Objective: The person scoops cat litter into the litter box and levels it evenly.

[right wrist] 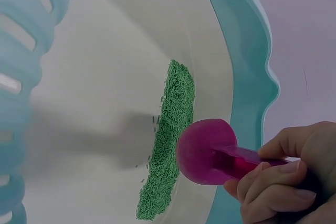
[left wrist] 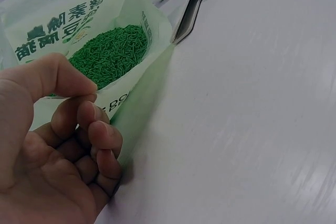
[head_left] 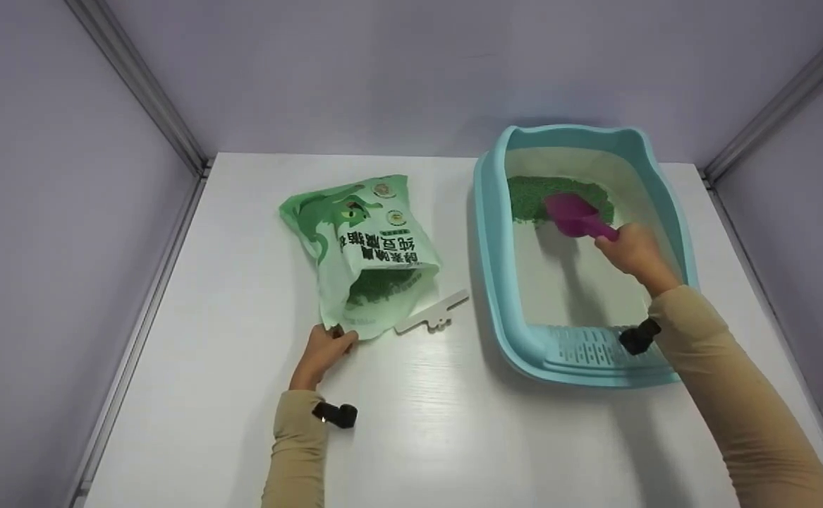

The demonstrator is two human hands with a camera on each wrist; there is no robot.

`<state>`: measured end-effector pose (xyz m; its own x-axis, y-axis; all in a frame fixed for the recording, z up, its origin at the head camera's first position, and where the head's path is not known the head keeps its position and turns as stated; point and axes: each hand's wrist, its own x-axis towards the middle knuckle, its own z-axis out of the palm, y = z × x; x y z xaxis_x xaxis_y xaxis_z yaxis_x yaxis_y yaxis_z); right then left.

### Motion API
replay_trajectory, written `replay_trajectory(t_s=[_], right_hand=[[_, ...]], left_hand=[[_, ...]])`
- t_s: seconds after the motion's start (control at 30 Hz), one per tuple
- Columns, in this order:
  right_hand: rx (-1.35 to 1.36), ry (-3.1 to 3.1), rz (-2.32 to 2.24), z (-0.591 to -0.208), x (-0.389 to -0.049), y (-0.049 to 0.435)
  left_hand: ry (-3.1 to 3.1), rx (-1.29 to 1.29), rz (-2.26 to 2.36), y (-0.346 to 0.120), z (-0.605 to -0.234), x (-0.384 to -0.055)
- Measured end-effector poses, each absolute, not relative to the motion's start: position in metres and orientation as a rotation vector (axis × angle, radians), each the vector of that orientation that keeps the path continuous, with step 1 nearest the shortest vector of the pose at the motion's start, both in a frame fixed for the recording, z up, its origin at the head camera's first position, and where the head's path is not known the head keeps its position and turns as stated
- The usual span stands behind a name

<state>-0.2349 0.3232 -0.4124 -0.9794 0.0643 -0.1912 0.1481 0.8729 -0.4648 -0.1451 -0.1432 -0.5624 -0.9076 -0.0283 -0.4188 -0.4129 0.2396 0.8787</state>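
My left hand [head_left: 323, 353] pinches the lower edge of an open green bag of cat litter [head_left: 383, 240] between thumb and fingers. Green pellets [left wrist: 113, 53] show inside the bag's mouth in the left wrist view. On the right, my right hand [head_left: 633, 250] grips the handle of a magenta scoop [head_left: 572, 212]. That scoop is held above the far part of a blue litter box [head_left: 492, 247], over a strip of green pellets [right wrist: 170, 135] on the box's pale floor. Whether any pellets lie in the scoop, I cannot tell.
A flat, pale notched tool [head_left: 434, 314] lies on the white table [head_left: 411, 423] between bag and box. The box has a slotted step [head_left: 584, 347] at its near end. Pale walls [head_left: 383, 77] enclose the table at the back and sides.
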Motion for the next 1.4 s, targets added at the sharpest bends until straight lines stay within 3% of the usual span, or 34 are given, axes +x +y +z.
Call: replay_trajectory(t_s=[0.3, 0.67, 1.4], right_hand=[[0.132, 2.892, -0.725, -0.409, -0.228, 0.321], [0.183, 2.83, -0.777, -0.401, -0.214, 0.318], [0.103, 2.922, -0.81, -0.394, -0.182, 0.315]], left_hand=[[2.205, -0.353, 1.74, -0.139, -0.53, -0.134], [2.192, -0.394, 1.734, -0.145, -0.574, -0.147], [2.214, -0.397, 1.717, -0.146, -0.577, -0.147]])
